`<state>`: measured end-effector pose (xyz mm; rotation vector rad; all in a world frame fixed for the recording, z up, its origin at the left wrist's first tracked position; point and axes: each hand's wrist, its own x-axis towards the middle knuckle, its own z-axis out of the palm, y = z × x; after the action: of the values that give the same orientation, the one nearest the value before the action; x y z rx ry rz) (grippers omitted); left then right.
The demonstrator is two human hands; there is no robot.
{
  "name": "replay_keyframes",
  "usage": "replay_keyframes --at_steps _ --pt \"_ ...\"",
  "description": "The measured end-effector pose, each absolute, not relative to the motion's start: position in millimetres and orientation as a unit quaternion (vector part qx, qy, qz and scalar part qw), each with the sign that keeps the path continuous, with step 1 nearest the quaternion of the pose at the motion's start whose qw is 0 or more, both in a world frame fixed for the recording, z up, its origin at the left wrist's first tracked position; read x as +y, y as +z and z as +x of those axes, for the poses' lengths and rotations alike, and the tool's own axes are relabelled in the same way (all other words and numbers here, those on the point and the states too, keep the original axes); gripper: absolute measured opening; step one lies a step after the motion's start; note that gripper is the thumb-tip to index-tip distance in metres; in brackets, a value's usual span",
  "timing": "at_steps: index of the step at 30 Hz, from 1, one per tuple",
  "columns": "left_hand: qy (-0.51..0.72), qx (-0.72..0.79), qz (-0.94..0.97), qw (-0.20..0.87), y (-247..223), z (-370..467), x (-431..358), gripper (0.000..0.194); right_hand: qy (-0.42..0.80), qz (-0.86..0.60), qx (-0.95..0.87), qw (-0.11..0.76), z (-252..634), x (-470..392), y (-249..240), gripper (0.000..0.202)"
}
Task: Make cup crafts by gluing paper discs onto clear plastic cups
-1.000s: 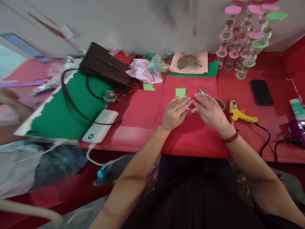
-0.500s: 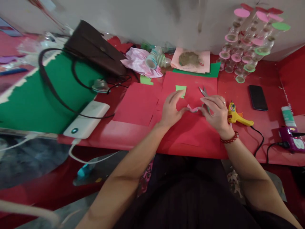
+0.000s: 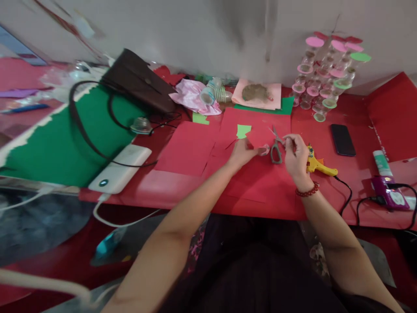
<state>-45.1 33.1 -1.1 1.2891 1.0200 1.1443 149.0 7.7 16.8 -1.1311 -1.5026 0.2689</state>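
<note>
Hands (image 3: 241, 153) parted; pink piece (image 3: 266, 149) in left only.

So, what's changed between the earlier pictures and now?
The right hand has let go of the pink piece and moved right, beside the scissors; whether it touches them is unclear. The left hand still holds the piece. The glue gun, phone and green slip stayed put.

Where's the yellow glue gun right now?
In the head view, the yellow glue gun lies on the table, just right of the right hand, left of the black phone.
</note>
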Motion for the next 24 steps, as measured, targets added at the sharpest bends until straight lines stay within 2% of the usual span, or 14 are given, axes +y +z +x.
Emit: replay_keyframes --at_steps 3,6,9,13,17,21,24 --pt "0.483 0.409 0.488 0.602 16.8 -45.4 32.8 0.044 0.126 -0.477 -0.622 0.608 153.8 9.9 17.3 0.012" --pt "0.451 0.360 0.497 0.649 28.7 -47.5 31.8 0.045 0.120 -0.447 -0.653 0.599 160.1 7.2 26.6 0.027" --pt "0.438 0.342 0.521 0.648 29.6 -48.3 29.7 0.042 0.092 -0.414 -0.714 0.557 164.2 2.8 38.5 0.039" --pt "0.448 0.330 0.515 0.652 24.1 -49.2 25.0 0.043 0.056 -0.396 -0.753 0.522 164.2 1.1 44.0 0.037" --pt "0.426 0.304 0.516 0.678 22.5 -50.2 21.1 0.038 0.055 -0.389 -0.749 0.533 161.3 1.8 43.1 0.035" --pt "0.427 0.294 0.504 0.691 17.9 -48.6 21.3 0.042 0.016 -0.361 -0.756 0.546 159.5 2.4 45.8 0.024" --pt "0.428 0.294 0.511 0.685 10.9 -47.8 22.6 0.044 -0.004 -0.360 -0.763 0.538 159.0 3.8 45.4 0.024"
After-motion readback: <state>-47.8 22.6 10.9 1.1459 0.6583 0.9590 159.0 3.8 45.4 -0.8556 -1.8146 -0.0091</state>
